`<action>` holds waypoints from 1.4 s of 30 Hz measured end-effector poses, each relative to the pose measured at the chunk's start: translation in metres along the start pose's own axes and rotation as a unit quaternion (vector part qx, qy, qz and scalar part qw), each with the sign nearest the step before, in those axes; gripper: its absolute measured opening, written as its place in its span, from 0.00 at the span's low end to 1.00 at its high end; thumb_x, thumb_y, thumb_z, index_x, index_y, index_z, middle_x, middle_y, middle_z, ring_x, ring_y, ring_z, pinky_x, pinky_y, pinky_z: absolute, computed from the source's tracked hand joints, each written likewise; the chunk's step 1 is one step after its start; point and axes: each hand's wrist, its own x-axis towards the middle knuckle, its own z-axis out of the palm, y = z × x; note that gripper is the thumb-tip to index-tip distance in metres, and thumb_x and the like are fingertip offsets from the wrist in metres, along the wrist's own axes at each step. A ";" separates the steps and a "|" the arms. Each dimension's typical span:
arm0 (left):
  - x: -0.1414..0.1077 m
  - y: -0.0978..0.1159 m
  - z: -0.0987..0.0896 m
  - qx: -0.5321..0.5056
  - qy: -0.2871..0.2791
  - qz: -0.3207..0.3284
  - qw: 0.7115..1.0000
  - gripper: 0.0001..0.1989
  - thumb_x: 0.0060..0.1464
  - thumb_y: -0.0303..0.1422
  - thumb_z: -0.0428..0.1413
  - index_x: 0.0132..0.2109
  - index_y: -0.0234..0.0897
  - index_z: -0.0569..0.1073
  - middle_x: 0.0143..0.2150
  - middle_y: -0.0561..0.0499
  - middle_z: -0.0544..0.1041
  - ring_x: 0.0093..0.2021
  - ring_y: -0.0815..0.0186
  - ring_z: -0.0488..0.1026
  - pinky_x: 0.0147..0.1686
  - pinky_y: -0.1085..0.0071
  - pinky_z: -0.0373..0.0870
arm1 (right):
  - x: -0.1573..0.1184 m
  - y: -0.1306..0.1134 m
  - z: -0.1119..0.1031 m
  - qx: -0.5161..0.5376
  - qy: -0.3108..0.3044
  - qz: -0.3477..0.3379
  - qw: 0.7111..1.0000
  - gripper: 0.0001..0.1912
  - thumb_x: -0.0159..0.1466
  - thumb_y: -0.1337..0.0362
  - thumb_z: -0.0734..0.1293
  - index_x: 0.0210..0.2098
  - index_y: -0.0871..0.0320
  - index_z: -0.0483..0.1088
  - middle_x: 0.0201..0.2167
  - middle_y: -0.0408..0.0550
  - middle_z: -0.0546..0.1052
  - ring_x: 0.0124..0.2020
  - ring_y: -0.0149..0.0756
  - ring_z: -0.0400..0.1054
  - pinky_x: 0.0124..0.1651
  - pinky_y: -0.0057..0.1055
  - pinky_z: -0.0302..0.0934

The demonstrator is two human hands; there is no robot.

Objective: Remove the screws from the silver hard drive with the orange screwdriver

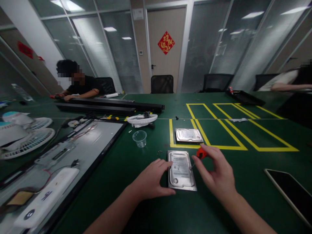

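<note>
The right hand (pixel 215 169) grips a red-handled screwdriver (pixel 201 153) between thumb and fingers, its tip at the near hard drive (pixel 181 170), which lies flat on the green worktop (pixel 209 208). The left hand (pixel 154 178) is spread at the drive's left edge — thumb and fingers apart, fingertips touching its top. Just beyond lies another hard drive (pixel 188 135) — inside yellow tape lines — with a clear plastic cup (pixel 139 139) to its left.

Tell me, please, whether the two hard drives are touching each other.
Apart: the head view shows yellow tape on the table between near drive and far drive.
</note>
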 end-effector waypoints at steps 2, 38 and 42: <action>0.000 0.000 0.001 -0.002 -0.001 0.001 1.000 0.46 0.51 0.48 0.73 0.72 0.42 0.67 0.62 0.39 0.76 0.60 0.45 0.72 0.61 0.48 0.68 | -0.001 0.001 0.000 -0.003 0.002 0.001 1.000 0.31 0.69 0.69 0.72 0.68 0.49 0.66 0.49 0.51 0.78 0.45 0.43 0.77 0.49 0.42 0.77; 0.017 -0.001 -0.008 0.050 0.018 -0.042 0.998 0.29 0.70 0.41 0.57 0.73 0.43 0.65 0.63 0.43 0.76 0.59 0.51 0.72 0.58 0.54 0.70 | -0.003 0.007 0.000 -0.015 0.000 0.024 1.000 0.27 0.70 0.67 0.72 0.66 0.53 0.65 0.51 0.54 0.77 0.50 0.45 0.76 0.54 0.45 0.75; 0.023 0.002 -0.010 0.063 0.000 -0.048 0.997 0.31 0.67 0.45 0.59 0.72 0.41 0.67 0.63 0.40 0.76 0.59 0.49 0.73 0.58 0.54 0.71 | -0.002 0.006 0.001 -0.014 0.005 0.015 1.000 0.27 0.69 0.67 0.72 0.66 0.53 0.65 0.51 0.53 0.77 0.49 0.45 0.76 0.54 0.45 0.75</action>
